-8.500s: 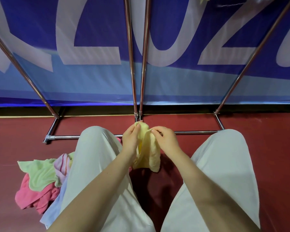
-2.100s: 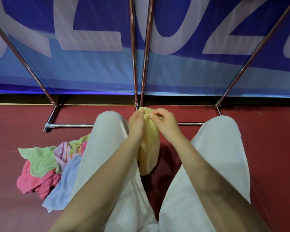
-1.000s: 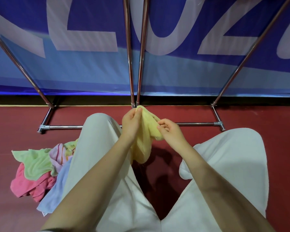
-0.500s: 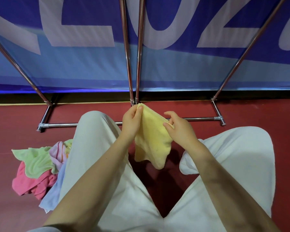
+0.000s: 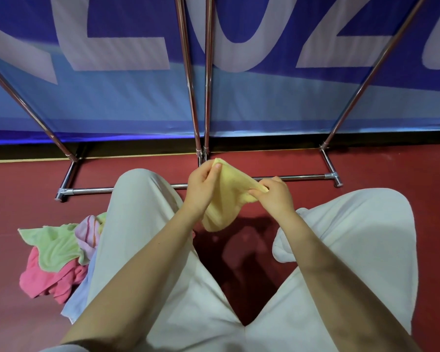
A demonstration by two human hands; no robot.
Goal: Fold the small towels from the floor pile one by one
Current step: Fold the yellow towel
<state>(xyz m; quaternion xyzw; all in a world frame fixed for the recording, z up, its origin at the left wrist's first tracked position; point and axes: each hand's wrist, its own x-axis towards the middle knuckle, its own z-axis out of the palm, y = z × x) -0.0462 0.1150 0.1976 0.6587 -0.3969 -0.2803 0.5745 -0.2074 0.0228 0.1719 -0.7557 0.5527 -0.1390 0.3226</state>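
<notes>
Head view, read left to right. Lower left of frame: we note the floor pile [image 5: 59, 260] on the red floor [image 5: 15, 204], lying against the person's left trouser leg [image 5: 137, 224]. It shows a green towel [image 5: 52, 246] on top, a pink towel [image 5: 43, 280] beneath, a striped one behind and a pale blue one at the near edge. All are crumpled and unfolded.

Centre of frame: the yellow towel [image 5: 226, 201] hangs in the air between the knees, clear of the floor. The left hand [image 5: 201, 189] pinches its upper corner between thumb and curled fingers. The right hand [image 5: 274, 196] pinches the neighbouring corner in bunched fingers, so the top edge runs taut between the two and the rest sags in a loose pouch.

Handling judgement: light, soft, limp terry; it keeps no shape of its own and droops wherever unsupported. No slip risk, not fragile. We judge corners and hems the best hold.

Right of centre: a white cloth [image 5: 283, 246] rests against the right thigh.

Containers: we see none.
</notes>
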